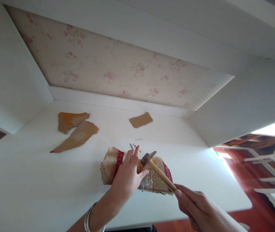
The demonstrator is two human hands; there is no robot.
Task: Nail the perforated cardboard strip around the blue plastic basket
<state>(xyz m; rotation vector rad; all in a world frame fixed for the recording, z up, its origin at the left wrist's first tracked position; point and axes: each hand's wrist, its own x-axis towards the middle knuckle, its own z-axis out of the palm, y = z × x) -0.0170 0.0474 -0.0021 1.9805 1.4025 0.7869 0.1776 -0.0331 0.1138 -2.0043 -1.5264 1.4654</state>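
Observation:
My left hand (pixel 127 174) rests on a thick piece of punctured cardboard (pixel 157 177) with red bands and clear tape. Its thumb and index finger are spread apart, on either side of the hammer head. In my right hand (pixel 198 204) is the wooden handle of a hammer (pixel 161 174), gripped near its end. The metal head is low over the cardboard, just right of my left fingers; whether it touches is unclear. Beyond my left fingertips lie a few loose nails (pixel 138 139), partly hidden by the hand.
Two torn cardboard scraps (pixel 79 138) lie on the left of the white tabletop (pixel 55 187). A small perforated cardboard rectangle (pixel 141 120) lies near the back. White panels (pixel 244 103) and floral wallpaper (pixel 127 71) enclose the surface. A white chair (pixel 270 174) stands on the reddish floor.

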